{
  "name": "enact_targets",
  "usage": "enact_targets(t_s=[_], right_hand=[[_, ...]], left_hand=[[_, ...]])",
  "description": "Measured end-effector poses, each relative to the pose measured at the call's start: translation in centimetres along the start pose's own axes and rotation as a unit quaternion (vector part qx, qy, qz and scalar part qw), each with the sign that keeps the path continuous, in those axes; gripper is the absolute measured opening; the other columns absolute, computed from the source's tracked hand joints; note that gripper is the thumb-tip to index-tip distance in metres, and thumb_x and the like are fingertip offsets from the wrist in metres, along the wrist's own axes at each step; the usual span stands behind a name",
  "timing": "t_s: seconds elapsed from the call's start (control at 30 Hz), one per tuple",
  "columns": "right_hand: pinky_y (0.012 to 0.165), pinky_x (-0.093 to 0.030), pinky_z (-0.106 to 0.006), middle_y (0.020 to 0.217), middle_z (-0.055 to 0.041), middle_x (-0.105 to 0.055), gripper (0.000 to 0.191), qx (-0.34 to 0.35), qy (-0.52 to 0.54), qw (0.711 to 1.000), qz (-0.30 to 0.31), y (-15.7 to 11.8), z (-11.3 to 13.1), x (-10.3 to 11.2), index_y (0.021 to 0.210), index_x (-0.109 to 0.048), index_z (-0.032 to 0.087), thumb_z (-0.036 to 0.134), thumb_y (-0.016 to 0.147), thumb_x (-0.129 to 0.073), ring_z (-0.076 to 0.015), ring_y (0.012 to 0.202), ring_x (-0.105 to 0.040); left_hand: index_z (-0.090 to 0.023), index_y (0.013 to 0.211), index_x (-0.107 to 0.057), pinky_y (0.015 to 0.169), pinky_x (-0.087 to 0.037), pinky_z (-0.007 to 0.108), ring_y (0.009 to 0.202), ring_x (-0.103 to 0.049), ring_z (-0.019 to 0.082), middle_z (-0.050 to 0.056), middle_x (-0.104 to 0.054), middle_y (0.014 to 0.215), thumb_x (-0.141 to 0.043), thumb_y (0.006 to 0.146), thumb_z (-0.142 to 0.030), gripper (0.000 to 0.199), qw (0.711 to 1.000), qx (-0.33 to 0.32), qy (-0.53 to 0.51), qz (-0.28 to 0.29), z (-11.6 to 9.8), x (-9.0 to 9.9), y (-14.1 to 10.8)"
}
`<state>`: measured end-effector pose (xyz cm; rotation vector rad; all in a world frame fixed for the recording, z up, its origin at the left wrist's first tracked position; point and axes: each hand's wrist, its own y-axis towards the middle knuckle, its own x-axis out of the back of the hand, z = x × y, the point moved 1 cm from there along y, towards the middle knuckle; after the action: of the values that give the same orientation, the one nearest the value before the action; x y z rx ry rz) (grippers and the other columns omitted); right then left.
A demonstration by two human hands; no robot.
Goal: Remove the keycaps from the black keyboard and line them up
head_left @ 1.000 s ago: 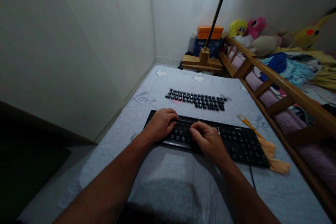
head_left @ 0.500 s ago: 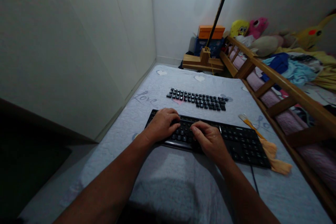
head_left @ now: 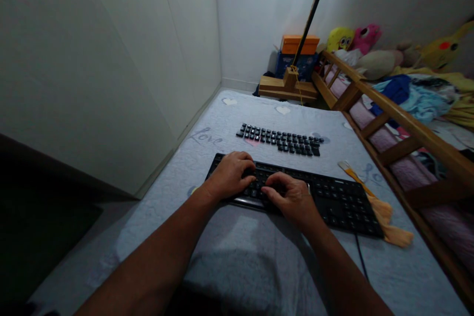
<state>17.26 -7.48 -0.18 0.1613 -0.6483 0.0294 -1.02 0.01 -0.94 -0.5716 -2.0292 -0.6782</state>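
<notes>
A black keyboard (head_left: 336, 205) lies aslant on the covered bed or table top, its cable running toward me. My left hand (head_left: 234, 173) rests over its left part, thumb apart from the curved fingers, with nothing visible in it. Over the middle keys is my right hand (head_left: 291, 195), wearing a ring; a gap shows between thumb and forefinger, and I see nothing held there. Its other fingertips are hidden. Beyond the keyboard, loose black keycaps (head_left: 279, 138) are laid out in rows on the cloth.
An orange-handled brush (head_left: 350, 172) and an orange cloth (head_left: 398, 234) lie by the keyboard's right end. A wooden bed rail (head_left: 403, 131) borders the right side, a pale cabinet (head_left: 148, 69) the left. At the far end stands a wooden stand (head_left: 287, 86) with a black pole.
My right hand has shifted slightly left over the keys, and its thumb and forefinger have parted a little. The left hand stays put on the keyboard.
</notes>
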Motion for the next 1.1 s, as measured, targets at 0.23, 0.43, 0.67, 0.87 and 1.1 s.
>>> enact_targets(t_s=[0.23, 0.43, 0.67, 0.87, 1.1], right_hand=[[0.048, -0.036, -0.021, 0.062, 0.0024, -0.061, 0.009, -0.031, -0.029, 0.999, 0.015, 0.1, 0.7, 0.5, 0.082, -0.065, 0.017, 0.023, 0.076, -0.062, -0.0103, 0.049, -0.05], [0.048, -0.038, -0.021, 0.062, 0.0023, -0.062, 0.009, -0.029, -0.029, 0.999, 0.016, 0.1, 0.6, 0.2, 0.083, -0.064, 0.017, 0.024, 0.078, -0.061, -0.0109, 0.05, -0.052], [0.074, -0.047, -0.028, 0.087, -0.0039, -0.069, 0.014, 0.038, -0.065, 0.997, 0.008, 0.2, 0.1, -0.4, 0.088, -0.067, 0.018, 0.015, 0.075, -0.068, -0.0176, 0.08, -0.064], [0.075, -0.047, -0.032, 0.085, -0.0042, -0.063, 0.011, 0.043, -0.116, 0.992, 0.017, 0.4, 0.1, -0.3, 0.084, -0.068, 0.02, 0.016, 0.074, -0.072, -0.0206, 0.086, -0.06], [0.078, -0.047, -0.035, 0.085, -0.0054, -0.063, 0.01, 0.051, -0.126, 0.991, 0.009, 0.5, -0.4, -0.8, 0.083, -0.067, 0.018, 0.012, 0.076, -0.069, -0.022, 0.087, -0.059]], left_hand=[[-0.018, 0.094, -0.07, 0.096, -0.045, 0.04, 0.105, -0.058, 0.024, 0.007, -0.066, 0.108, -0.067, 0.079, -0.024, 0.015, 1.0, -0.004, 0.001, 0.001, 0.1, 0.0, 0.0], [-0.018, 0.094, -0.07, 0.096, -0.045, 0.04, 0.105, -0.058, 0.024, 0.007, -0.066, 0.108, -0.066, 0.08, -0.022, 0.015, 1.0, -0.007, 0.003, -0.004, 0.0, 0.0, 0.0], [-0.018, 0.093, -0.071, 0.098, -0.046, 0.04, 0.109, -0.058, 0.024, 0.008, -0.065, 0.112, -0.064, 0.08, -0.018, 0.015, 1.0, -0.017, 0.002, -0.009, 0.1, -0.3, 0.0], [-0.018, 0.092, -0.071, 0.097, -0.046, 0.038, 0.107, -0.06, 0.023, 0.008, -0.066, 0.112, -0.061, 0.081, -0.016, 0.015, 1.0, -0.021, -0.01, -0.003, 0.0, -0.3, 0.0], [-0.018, 0.093, -0.071, 0.097, -0.047, 0.037, 0.108, -0.061, 0.023, 0.009, -0.065, 0.115, -0.061, 0.08, -0.016, 0.017, 1.0, -0.019, -0.008, 0.0, -0.1, -0.5, 0.0]])
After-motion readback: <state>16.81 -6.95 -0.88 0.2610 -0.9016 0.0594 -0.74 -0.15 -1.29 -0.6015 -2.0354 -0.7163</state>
